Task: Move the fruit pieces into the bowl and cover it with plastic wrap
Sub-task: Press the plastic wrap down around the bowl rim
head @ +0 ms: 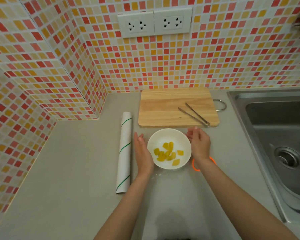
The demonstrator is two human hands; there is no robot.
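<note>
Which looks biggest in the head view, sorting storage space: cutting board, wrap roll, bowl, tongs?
1. Cutting board, clearly largest.
2. Wrap roll, longest but narrow.
3. Bowl, close to the roll in area, so that pair is unsure.
4. Tongs, smallest.

Two hands flank a bowl of yellow fruit on a grey counter.

The left hand (143, 154) lies flat against the white bowl (169, 135), the right hand (198, 144) cupped at its far rim (orange band on that wrist). Fruit pieces (168, 154) sit inside. The wrap roll (124, 153) lies left; tongs (194, 114) rest on the cutting board (163, 108).
</note>
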